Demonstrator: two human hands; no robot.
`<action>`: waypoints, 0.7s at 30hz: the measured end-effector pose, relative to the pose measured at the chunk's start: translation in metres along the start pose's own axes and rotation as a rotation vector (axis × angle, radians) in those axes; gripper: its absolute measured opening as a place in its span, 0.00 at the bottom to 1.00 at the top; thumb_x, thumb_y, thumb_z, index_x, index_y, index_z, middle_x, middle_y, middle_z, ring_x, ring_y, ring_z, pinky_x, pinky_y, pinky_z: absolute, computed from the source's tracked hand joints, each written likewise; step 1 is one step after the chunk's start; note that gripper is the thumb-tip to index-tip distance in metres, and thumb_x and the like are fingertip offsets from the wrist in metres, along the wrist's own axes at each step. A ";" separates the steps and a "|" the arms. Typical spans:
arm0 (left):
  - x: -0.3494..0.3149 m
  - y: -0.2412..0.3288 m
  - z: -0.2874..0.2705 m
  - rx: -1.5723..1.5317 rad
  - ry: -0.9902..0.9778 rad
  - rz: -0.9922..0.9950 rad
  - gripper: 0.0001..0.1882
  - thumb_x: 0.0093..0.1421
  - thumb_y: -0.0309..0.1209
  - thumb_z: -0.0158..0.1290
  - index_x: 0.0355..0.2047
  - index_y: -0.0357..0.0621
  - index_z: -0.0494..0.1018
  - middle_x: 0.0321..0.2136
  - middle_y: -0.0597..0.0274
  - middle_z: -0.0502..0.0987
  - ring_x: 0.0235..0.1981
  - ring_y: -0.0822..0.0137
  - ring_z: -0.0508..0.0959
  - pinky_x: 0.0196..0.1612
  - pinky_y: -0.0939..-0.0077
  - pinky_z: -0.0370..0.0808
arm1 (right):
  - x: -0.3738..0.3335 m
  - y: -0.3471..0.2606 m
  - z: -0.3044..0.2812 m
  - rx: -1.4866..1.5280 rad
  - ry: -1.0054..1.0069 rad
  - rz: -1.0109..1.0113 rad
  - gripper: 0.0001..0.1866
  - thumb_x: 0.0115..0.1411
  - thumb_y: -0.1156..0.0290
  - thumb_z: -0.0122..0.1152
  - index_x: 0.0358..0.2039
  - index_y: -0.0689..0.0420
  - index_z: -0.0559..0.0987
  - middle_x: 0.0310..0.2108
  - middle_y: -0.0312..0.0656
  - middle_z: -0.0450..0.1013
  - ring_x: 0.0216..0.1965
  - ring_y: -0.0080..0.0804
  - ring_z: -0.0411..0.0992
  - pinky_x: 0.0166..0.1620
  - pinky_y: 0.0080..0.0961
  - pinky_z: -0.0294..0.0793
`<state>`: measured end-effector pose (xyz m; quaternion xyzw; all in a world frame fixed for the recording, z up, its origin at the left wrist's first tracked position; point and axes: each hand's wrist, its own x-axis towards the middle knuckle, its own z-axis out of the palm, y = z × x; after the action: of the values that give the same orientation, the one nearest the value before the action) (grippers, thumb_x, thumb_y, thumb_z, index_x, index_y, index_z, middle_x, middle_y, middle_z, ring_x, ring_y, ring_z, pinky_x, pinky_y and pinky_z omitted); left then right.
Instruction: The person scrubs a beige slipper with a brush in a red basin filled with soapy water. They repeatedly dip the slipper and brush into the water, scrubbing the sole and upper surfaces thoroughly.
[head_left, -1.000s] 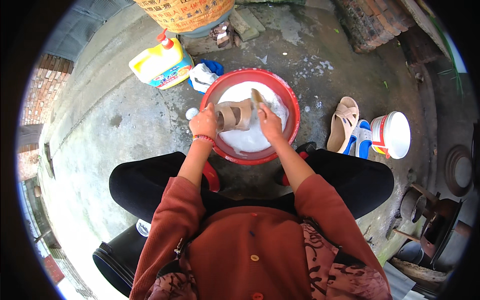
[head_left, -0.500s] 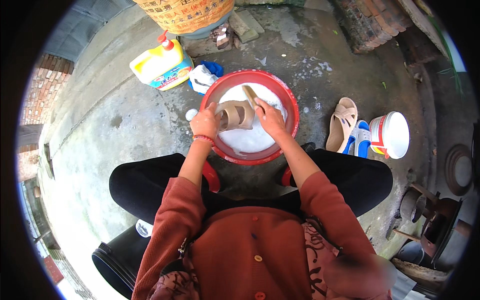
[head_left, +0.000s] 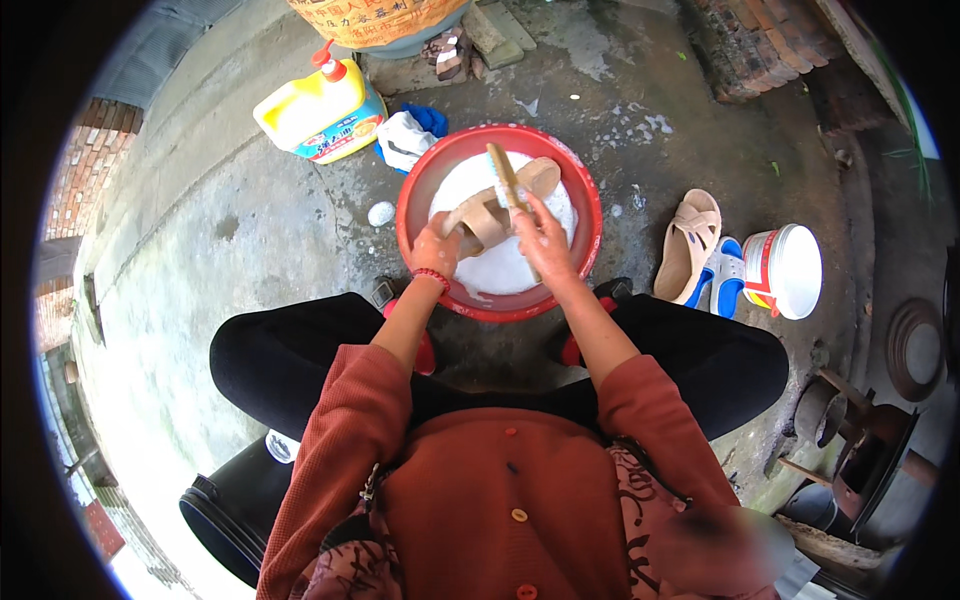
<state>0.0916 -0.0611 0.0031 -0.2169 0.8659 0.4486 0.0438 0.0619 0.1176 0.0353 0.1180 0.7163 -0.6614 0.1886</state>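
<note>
A red basin (head_left: 408, 220) of white suds stands on the ground between my feet. Over the suds my left hand (head_left: 438, 248) grips a beige slipper (head_left: 483, 224) by its near left end, the other end pointing to the far right. My right hand (head_left: 543, 240) is closed round a wooden-handled scrub brush (head_left: 503, 170) with pale bristles on its left side. The brush crosses in front of the slipper's sole; whether the bristles touch it I cannot tell.
Right of the basin lie another beige slipper (head_left: 688, 245), a blue and white slipper (head_left: 727, 272) and a white bucket (head_left: 797, 272). A yellow pump jug (head_left: 320, 110) and a white and blue cloth (head_left: 404, 140) sit at the far left. A black bin (head_left: 235, 510) stands near my left side.
The slipper has turned from lying crosswise to slanting far right, showing its length. My left hand moved slightly right and nearer me; the brush now stands steeper, bristles toward the slipper.
</note>
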 end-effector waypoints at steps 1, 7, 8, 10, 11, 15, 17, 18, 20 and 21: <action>0.006 -0.029 0.014 -0.031 -0.029 -0.023 0.18 0.53 0.33 0.52 0.45 0.46 0.71 0.33 0.47 0.77 0.38 0.52 0.77 0.43 0.62 0.71 | 0.000 0.015 0.011 -0.020 -0.005 -0.122 0.27 0.58 0.60 0.56 0.55 0.60 0.67 0.28 0.42 0.73 0.29 0.26 0.71 0.36 0.26 0.72; 0.014 -0.079 0.028 -0.606 -0.216 -0.211 0.21 0.53 0.36 0.48 0.43 0.34 0.70 0.28 0.47 0.77 0.29 0.57 0.78 0.34 0.66 0.74 | -0.038 0.035 0.057 -0.289 -0.102 -0.302 0.27 0.57 0.65 0.56 0.56 0.58 0.64 0.46 0.57 0.70 0.46 0.48 0.71 0.47 0.33 0.69; 0.011 -0.063 0.026 -0.738 -0.243 -0.352 0.21 0.54 0.37 0.48 0.43 0.34 0.70 0.29 0.49 0.77 0.29 0.58 0.78 0.33 0.67 0.74 | -0.037 0.040 0.054 -0.290 -0.071 -0.266 0.27 0.57 0.65 0.56 0.56 0.58 0.64 0.46 0.57 0.70 0.46 0.49 0.71 0.47 0.33 0.69; -0.004 -0.002 -0.001 -0.983 -0.275 -0.636 0.21 0.56 0.39 0.47 0.43 0.35 0.70 0.30 0.53 0.77 0.28 0.59 0.77 0.33 0.68 0.74 | -0.037 0.041 0.052 -0.302 -0.060 -0.333 0.27 0.57 0.66 0.55 0.56 0.58 0.64 0.46 0.56 0.70 0.46 0.49 0.71 0.47 0.33 0.69; -0.004 0.007 0.002 -1.102 -0.264 -0.640 0.20 0.57 0.39 0.50 0.45 0.37 0.69 0.31 0.58 0.75 0.30 0.64 0.75 0.33 0.72 0.73 | -0.039 0.040 0.054 -0.305 -0.066 -0.372 0.27 0.57 0.66 0.55 0.57 0.58 0.64 0.46 0.56 0.70 0.46 0.49 0.71 0.47 0.33 0.69; -0.003 0.004 0.001 -0.681 -0.107 -0.262 0.19 0.53 0.32 0.55 0.43 0.38 0.67 0.31 0.62 0.73 0.31 0.70 0.72 0.32 0.77 0.70 | -0.044 0.038 0.058 -0.157 -0.071 -0.379 0.20 0.55 0.67 0.56 0.49 0.57 0.72 0.38 0.50 0.73 0.38 0.44 0.73 0.42 0.33 0.70; -0.007 0.009 0.001 -0.687 -0.081 -0.204 0.18 0.54 0.32 0.55 0.42 0.38 0.67 0.30 0.62 0.73 0.30 0.71 0.72 0.33 0.76 0.70 | -0.046 0.049 0.054 -0.151 0.128 -0.273 0.17 0.54 0.67 0.56 0.45 0.57 0.75 0.37 0.49 0.73 0.36 0.41 0.73 0.41 0.31 0.71; -0.010 0.016 0.000 -0.691 -0.070 -0.174 0.17 0.54 0.32 0.55 0.41 0.38 0.67 0.30 0.62 0.73 0.30 0.71 0.72 0.33 0.76 0.70 | -0.046 0.056 0.053 -0.147 0.228 -0.219 0.15 0.54 0.67 0.56 0.42 0.56 0.76 0.36 0.48 0.73 0.35 0.39 0.73 0.40 0.30 0.71; -0.017 0.026 -0.003 -0.700 -0.097 -0.186 0.17 0.54 0.33 0.55 0.42 0.37 0.67 0.29 0.63 0.72 0.28 0.73 0.71 0.30 0.77 0.70 | -0.042 0.059 0.055 0.185 0.220 -0.008 0.11 0.56 0.66 0.56 0.37 0.58 0.77 0.35 0.41 0.74 0.36 0.36 0.72 0.41 0.28 0.69; -0.026 0.037 -0.005 -0.672 -0.103 -0.195 0.17 0.55 0.33 0.54 0.42 0.37 0.67 0.28 0.64 0.72 0.27 0.73 0.71 0.29 0.77 0.70 | -0.042 0.052 0.057 0.423 0.224 0.079 0.11 0.56 0.66 0.56 0.36 0.58 0.78 0.35 0.39 0.74 0.37 0.35 0.71 0.41 0.26 0.69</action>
<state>0.1001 -0.0374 0.0411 -0.2781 0.6419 0.7124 0.0562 0.1279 0.0697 0.0037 0.2552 0.5730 -0.7717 0.1049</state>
